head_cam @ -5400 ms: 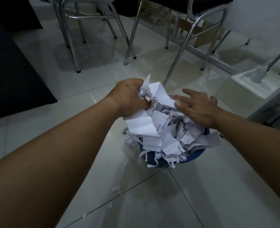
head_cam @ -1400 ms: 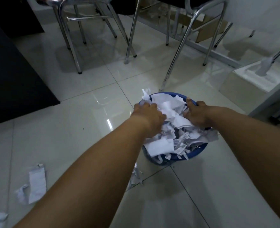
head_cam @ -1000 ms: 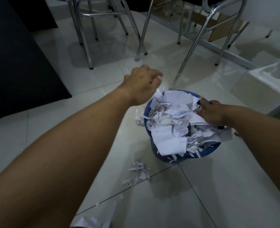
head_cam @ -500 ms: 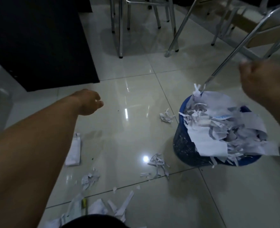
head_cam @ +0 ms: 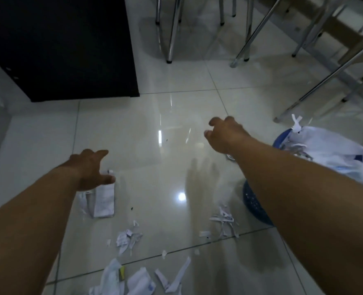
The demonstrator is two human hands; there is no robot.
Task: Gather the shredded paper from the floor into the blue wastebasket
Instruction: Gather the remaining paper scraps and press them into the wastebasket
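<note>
Shiny pale floor tiles (head_cam: 155, 128) fill the room, with a bright spot of light on them. At the top left stands a big black cabinet (head_cam: 69, 45). Silver chair legs (head_cam: 172, 28) stand at the top, and more slant down on the right.

The blue wastebasket (head_cam: 255, 205) sits at the right edge, partly hidden behind the person's right arm. It is piled high with shredded paper (head_cam: 325, 145), and some of the pile hangs over its rim.

More paper lies on the floor. A folded white sheet (head_cam: 102, 201) lies just under the left hand (head_cam: 89, 169). Small scraps (head_cam: 127, 238) sit below it, near the middle. A little bunch of thin strips (head_cam: 224, 222) lies close to the basket's left side. Bigger torn pieces (head_cam: 140, 282) lie along the bottom edge, one with a bit of yellow on it.

The left hand is loose, fingers spread, right above the top end of the folded sheet. Whether it touches the sheet cannot be told. It is not gripping anything. The right hand (head_cam: 225, 135) reaches out over bare floor, well left of the basket. Its fingers curl a little, but it holds nothing.
</note>
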